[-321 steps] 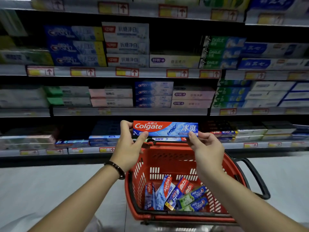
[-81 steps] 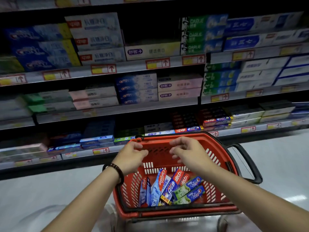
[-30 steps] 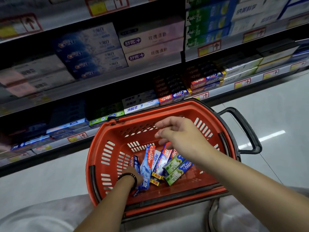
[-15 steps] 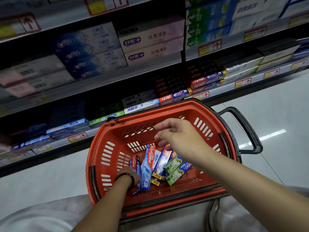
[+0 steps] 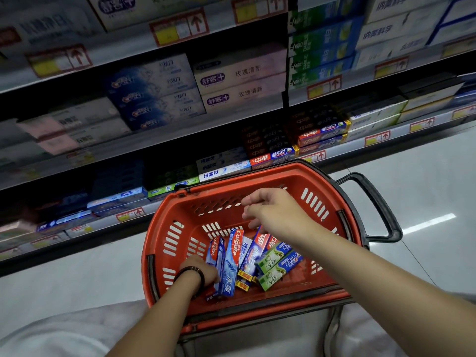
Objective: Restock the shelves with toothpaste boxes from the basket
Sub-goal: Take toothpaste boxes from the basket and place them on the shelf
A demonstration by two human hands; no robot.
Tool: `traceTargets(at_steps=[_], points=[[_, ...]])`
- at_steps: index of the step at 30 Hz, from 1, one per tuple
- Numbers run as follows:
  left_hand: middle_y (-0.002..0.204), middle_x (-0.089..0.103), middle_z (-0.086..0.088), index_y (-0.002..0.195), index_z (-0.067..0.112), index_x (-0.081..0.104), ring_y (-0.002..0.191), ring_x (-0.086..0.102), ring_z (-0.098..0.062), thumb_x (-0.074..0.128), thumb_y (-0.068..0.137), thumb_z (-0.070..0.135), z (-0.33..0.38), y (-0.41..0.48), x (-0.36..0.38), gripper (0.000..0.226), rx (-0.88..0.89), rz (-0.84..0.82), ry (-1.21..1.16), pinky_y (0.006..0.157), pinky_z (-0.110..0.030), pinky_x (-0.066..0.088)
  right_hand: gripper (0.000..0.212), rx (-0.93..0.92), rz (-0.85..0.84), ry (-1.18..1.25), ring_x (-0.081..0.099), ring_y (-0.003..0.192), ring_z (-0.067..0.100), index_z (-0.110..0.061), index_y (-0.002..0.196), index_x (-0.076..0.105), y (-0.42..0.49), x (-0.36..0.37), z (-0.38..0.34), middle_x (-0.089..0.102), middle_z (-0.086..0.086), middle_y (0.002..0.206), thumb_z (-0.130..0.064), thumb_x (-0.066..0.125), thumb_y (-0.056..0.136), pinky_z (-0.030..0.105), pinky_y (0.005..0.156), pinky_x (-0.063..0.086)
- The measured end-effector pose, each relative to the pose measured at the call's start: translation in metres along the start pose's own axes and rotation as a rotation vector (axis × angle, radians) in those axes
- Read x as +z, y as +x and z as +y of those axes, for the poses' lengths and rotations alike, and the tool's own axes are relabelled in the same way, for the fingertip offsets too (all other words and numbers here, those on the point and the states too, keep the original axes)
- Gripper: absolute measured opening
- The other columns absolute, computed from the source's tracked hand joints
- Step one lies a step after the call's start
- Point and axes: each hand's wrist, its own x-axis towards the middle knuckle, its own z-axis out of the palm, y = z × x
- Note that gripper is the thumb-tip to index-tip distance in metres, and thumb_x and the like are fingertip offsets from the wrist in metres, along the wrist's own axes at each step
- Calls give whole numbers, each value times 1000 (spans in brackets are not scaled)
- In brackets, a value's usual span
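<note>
A red basket (image 5: 180, 210) stands in front of me with several toothpaste boxes leaning in it. Among them are blue Colgate boxes (image 5: 231, 258), a red and blue box (image 5: 262, 240), green boxes (image 5: 273, 258) and a blue Crest box (image 5: 291, 261). My left hand (image 5: 198, 269), with a dark wristband, reaches to the basket floor and its fingers curl round the lower end of the leftmost Colgate box. My right hand (image 5: 278, 215) hovers above the boxes with loosely bent fingers, holding nothing.
Shelves (image 5: 386, 136) full of toothpaste boxes rise behind the basket, with yellow price tags on their edges. The basket's black handle (image 5: 373, 202) sticks out to the right over the pale floor (image 5: 425, 189). Light cloth lies below the basket.
My left hand has gone down into the basket and closed on the leftmost Colgate box. My right hand has stayed above the boxes, almost still.
</note>
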Motion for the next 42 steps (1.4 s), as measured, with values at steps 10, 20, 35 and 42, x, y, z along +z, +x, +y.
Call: traceTargets(at_steps=[10,20,35,42], points=[[71,66,-8,77,6,65,53,66,-18,77,89,5,10,-65,-28,17,86,-53,-353,42,-30,54,12,14,-74,-59,76,98,31,-15,105,73,-9,1,-5,79,3,99,-18,63,102,35,66,54],[94,79,-14,115,6,74,83,77,-24,57,98,14,-8,-101,-67,25,97,-146,-710,79,-44,64,14,9,-111,-128,76,99,31,-11,106,73,-15,4,-7,78,5,103,-20,62,102,36,68,54],[105,79,-16,117,11,73,106,75,-33,53,108,31,-18,-154,-132,29,273,-102,-837,98,-53,58,18,-102,24,-283,68,89,12,-25,112,67,-16,-6,-11,71,-4,101,-32,73,97,28,71,51],[108,79,-14,122,12,72,87,75,-21,44,110,35,-22,-158,-156,38,284,-123,-874,60,-32,57,46,-77,28,-308,68,103,12,-29,131,57,-15,-3,-8,64,-5,123,-39,79,91,39,91,59]])
